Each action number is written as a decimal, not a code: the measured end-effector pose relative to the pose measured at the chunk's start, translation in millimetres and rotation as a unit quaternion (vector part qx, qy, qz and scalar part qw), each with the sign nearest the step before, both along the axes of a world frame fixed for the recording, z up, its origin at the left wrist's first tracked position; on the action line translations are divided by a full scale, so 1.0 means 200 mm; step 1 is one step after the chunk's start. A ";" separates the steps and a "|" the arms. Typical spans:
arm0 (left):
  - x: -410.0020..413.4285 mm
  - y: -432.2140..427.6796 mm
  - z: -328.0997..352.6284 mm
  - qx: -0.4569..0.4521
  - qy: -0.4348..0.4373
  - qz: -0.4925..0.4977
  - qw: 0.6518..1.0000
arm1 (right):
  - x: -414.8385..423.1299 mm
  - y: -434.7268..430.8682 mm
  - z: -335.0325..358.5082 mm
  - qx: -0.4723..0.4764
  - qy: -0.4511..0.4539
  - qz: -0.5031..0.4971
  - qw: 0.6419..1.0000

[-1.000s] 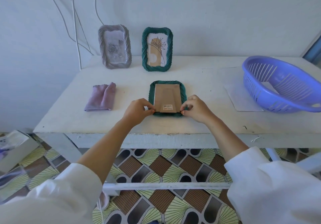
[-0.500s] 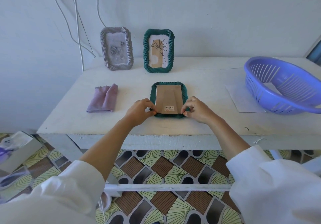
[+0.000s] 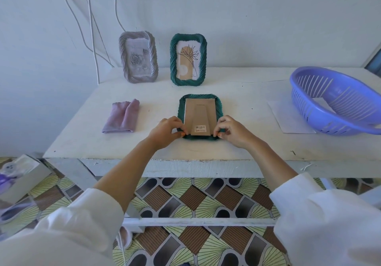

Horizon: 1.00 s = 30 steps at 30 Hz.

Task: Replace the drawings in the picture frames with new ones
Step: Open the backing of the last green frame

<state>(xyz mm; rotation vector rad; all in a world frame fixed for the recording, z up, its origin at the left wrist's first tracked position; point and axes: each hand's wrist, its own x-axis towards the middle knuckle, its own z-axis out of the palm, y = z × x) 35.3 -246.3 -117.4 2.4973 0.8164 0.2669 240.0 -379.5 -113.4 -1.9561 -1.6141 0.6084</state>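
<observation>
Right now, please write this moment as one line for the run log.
step: opening frame back | left hand: pinches face-down green frame | right hand: pinches same frame | standing frames: untouched

Single head cam, wide-angle, looking forward and down over the table (image 3: 86,142); near edge close below, wall (image 3: 268,18) behind.
</observation>
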 end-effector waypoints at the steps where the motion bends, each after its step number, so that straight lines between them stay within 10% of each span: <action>1: 0.00 0.00 0.00 0.000 0.003 0.000 1.000 | 0.00 0.00 0.00 -0.002 0.000 0.000 1.000; 12: 0.00 -0.01 -0.01 -0.013 0.007 0.007 1.000 | 0.02 0.01 0.00 -0.012 0.024 -0.005 1.000; 19: 0.06 0.10 0.04 -0.085 -0.140 0.132 0.978 | 0.12 0.10 0.06 0.061 0.109 -0.109 0.986; 30: 0.27 0.21 -0.04 -0.046 -0.107 0.206 0.972 | 0.11 0.32 -0.04 0.068 0.027 -0.232 0.970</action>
